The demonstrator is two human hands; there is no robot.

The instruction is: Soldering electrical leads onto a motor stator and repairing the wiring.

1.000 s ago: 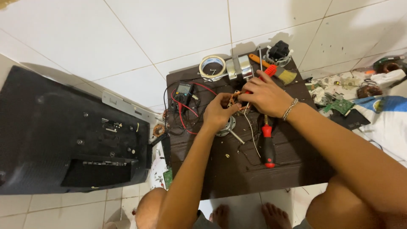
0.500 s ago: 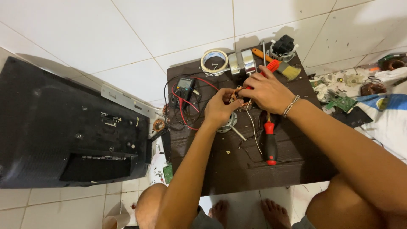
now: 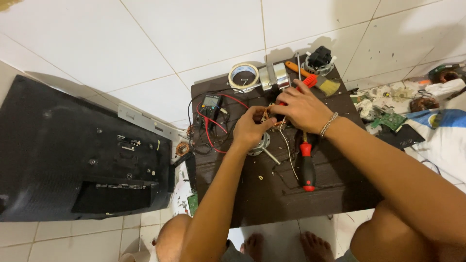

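dark wooden table (image 3: 272, 204): my left hand (image 3: 250, 128) and right hand (image 3: 303, 107) both pinch a small part (image 3: 268, 114) near its far edge, beside a multimeter (image 3: 210, 105).

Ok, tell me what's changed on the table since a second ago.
Hardly anything. Both hands stay together over the same small part at the table's middle, left hand and right hand shifting only slightly. The screwdriver, meter, tape roll and black panel lie where they were.
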